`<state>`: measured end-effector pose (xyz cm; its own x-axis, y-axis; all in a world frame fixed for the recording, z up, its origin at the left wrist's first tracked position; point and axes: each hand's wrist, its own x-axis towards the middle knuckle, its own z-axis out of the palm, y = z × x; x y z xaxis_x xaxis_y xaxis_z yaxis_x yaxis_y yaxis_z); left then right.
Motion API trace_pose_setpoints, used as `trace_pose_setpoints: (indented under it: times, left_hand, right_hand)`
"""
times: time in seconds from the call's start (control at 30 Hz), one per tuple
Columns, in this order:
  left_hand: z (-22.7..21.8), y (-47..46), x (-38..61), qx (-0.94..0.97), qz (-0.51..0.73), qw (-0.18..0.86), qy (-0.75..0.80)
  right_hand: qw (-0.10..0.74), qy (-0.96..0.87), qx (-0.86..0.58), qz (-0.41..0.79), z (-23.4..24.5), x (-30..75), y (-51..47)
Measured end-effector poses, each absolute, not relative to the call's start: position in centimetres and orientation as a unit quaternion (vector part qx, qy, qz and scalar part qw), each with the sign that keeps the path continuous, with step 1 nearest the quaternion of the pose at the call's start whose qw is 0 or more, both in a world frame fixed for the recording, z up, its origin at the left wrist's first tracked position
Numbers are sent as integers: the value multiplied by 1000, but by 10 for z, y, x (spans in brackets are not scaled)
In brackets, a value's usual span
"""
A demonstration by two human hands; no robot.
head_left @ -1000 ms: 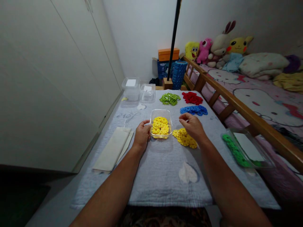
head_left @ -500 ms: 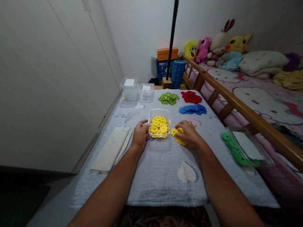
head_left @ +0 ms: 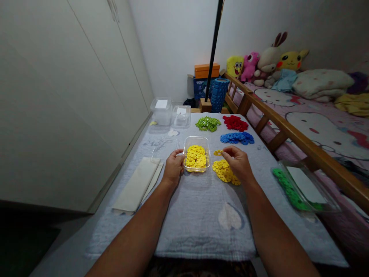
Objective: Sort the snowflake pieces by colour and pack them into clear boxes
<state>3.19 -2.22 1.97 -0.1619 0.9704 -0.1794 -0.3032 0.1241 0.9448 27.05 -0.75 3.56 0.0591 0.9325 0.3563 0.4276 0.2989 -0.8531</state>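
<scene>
As left hand (head_left: pixel 173 166) holds tub (head_left: pixel 197 139), right hand (head_left: pixel 238 162) pinches one disc (head_left: pixel 218 152)

The right hand (head_left: pixel 240 165) hides part of the yellow pile (head_left: pixel 223 173) (its right side).

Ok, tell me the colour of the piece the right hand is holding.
Yellow piece in the right hand, clearest in the head view.

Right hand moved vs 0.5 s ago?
Yes. The right hand was down on the yellow pile; now it is raised off it, pinching one piece beside the tub.
</scene>
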Motion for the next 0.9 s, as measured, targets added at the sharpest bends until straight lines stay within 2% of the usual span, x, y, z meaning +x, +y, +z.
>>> trace_pose_setpoints:
  times: [0.23,0.43,0.63,0.77,0.9]
  left_hand:
    - [20,-23,32,334,565,559,507]
    - [18,-22,31,332,570,564,497]
    - [19,-22,32,332,571,561,499]
    - [19,-22,32,335,571,558,500]
    - [19,-22,32,334,570,560,500]
  right_hand:
    - [536,-620,-514,254,42,240,-15]
    - [553,-575,-493,347,35,233,-12]
    - [566,-566,-516,304,33,253,-9]
    - [506,-601,-575,228,28,272,-2]
    - [373,-678,-620,131,20,291,4]
